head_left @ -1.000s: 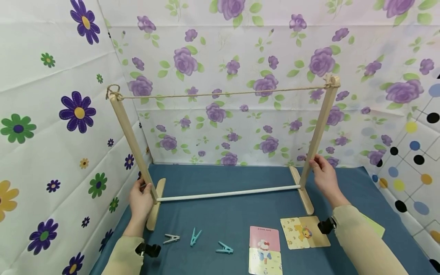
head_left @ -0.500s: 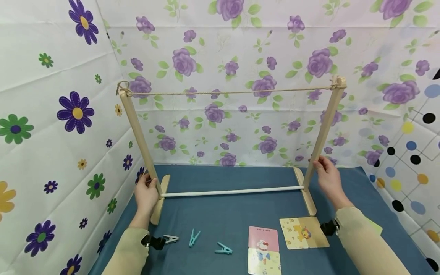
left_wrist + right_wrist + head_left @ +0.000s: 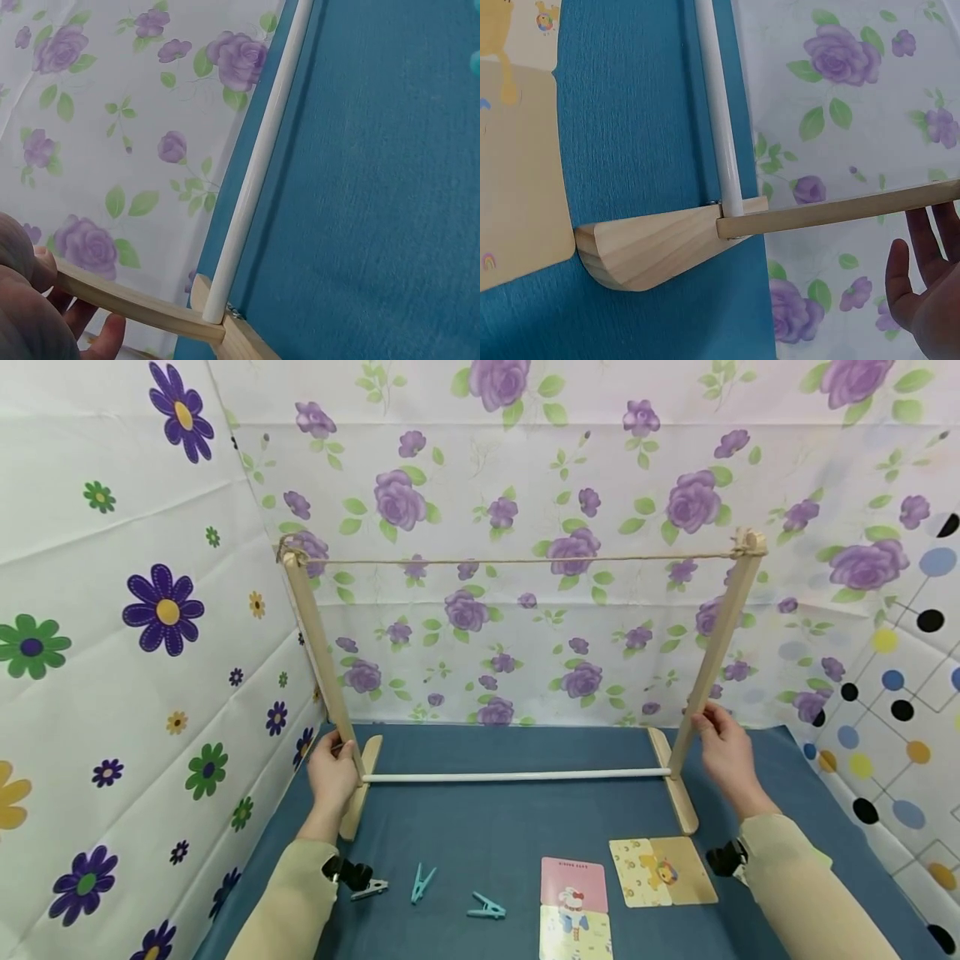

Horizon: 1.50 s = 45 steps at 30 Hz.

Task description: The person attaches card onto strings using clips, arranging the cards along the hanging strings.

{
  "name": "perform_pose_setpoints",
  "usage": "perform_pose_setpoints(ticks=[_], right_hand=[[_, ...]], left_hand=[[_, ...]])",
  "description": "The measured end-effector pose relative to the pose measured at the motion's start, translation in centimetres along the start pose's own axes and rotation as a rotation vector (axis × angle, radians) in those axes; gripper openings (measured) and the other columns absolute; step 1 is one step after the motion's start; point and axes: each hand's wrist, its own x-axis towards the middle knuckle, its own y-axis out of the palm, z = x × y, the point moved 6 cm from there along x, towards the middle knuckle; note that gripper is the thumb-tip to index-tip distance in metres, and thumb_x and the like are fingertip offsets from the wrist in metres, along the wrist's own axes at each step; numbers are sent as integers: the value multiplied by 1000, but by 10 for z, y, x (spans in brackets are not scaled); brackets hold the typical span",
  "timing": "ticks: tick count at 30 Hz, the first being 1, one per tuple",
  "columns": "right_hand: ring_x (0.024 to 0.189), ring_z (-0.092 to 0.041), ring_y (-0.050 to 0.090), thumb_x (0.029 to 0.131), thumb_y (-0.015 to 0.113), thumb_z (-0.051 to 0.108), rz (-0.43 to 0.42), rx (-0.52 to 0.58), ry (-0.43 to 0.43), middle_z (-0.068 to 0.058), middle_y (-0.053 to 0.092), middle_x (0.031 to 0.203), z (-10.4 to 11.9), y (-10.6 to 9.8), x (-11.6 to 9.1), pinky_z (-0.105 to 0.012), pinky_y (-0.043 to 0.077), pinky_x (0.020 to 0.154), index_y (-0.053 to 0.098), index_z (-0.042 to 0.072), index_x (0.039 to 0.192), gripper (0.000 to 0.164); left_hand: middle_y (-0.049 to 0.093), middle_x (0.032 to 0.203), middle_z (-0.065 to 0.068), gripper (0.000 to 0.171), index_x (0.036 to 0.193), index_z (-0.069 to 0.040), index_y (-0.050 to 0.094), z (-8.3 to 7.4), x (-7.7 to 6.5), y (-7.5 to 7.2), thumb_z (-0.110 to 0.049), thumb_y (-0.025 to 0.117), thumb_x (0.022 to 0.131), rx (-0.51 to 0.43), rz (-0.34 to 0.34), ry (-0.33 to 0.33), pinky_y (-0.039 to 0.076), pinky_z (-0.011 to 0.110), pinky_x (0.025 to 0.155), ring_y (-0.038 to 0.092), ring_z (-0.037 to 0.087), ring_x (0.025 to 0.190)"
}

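Note:
A wooden clothesline stand (image 3: pixel 717 647) stands on the blue cloth, with twine (image 3: pixel 480 561) strung between its post tops and a white rod (image 3: pixel 517 776) joining its feet. Low on the left post, my left hand (image 3: pixel 332 770) holds the wood between thumb and fingers. My right hand (image 3: pixel 726 752) grips the right post near its base. In the left wrist view, fingers (image 3: pixel 109 337) curl under the left post (image 3: pixel 135 306). The right wrist view shows fingers (image 3: pixel 928 244) reaching behind the right post (image 3: pixel 832 212); the thumb is out of that view.
In front lie two blue clothespins (image 3: pixel 422 883) (image 3: pixel 487 907) and a grey one (image 3: pixel 370 889) partly behind the left wrist camera. A pink-and-yellow card (image 3: pixel 573 885) and a yellow-tan card (image 3: pixel 663 871) lie toward the right. Flower-print cloth walls (image 3: pixel 525 643) stand behind and at the left.
The stand has shifted right in both hands, its left end also moving farther back, so the rod and twine now run nearly level across the head view. Clothespins and cards stay put.

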Motion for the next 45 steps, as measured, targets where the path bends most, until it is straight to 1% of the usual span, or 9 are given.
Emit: perform_pose_setpoints(ticks=[6,11,14,18,22,29,34,41,45], right_hand=[[136,-45,53,117,37,44,-15,8,9,-26,57,147,-2,-4,0,-65,44,111,44,3,161,61],[135,-43,54,117,37,44,-29,-4,7,-25,59,146,-6,-8,1,-64,45,111,47,2,159,60],[135,-42,54,116,38,46,-39,-8,16,-23,59,146,-9,-10,2,-63,45,111,49,4,158,60],[133,-42,55,116,38,47,-45,-10,26,-23,59,145,-11,-12,2,-62,46,109,50,6,158,60],[134,-43,55,116,38,47,-41,-9,36,-23,59,146,-12,-13,2,-63,47,108,49,6,159,60],[134,-44,55,116,38,47,-39,-11,41,-25,58,147,-12,-14,2,-64,47,108,45,6,162,62],[133,-45,55,116,38,47,-36,-11,42,-26,58,146,-15,-13,2,-64,47,107,44,4,162,63],[135,-48,53,116,37,48,-46,4,59,-29,56,148,-18,-14,2,-68,44,110,42,3,163,65],[135,-46,53,116,36,47,-55,10,66,-28,56,148,-21,-13,2,-66,44,110,43,4,163,64]], left_hand=[[60,136,31,37,147,8,56,-3,4,7,-8,53,113,-3,15,-8,52,58,106,59,46,126],[60,138,31,37,147,6,56,-5,7,14,-9,53,113,-18,19,-10,52,57,107,59,46,128],[60,139,31,38,148,6,56,-6,9,19,-9,53,113,-27,15,-10,52,58,107,59,46,128],[61,138,30,36,147,5,57,-8,12,23,-9,53,113,-30,7,-21,52,58,106,60,45,126],[61,139,29,36,146,5,58,-9,14,27,-8,53,113,-35,12,-34,52,57,108,60,44,127],[60,142,29,38,149,5,56,-11,17,30,-9,53,113,-34,21,-57,50,56,111,59,43,131],[60,141,29,37,148,5,56,-10,19,32,-9,53,114,-31,25,-54,50,56,110,59,43,130],[60,143,28,38,149,4,57,-10,20,35,-12,53,114,-16,44,-56,50,56,110,59,43,132],[60,143,28,38,148,3,57,-9,18,35,-13,53,114,-17,46,-56,50,57,111,59,44,132]])
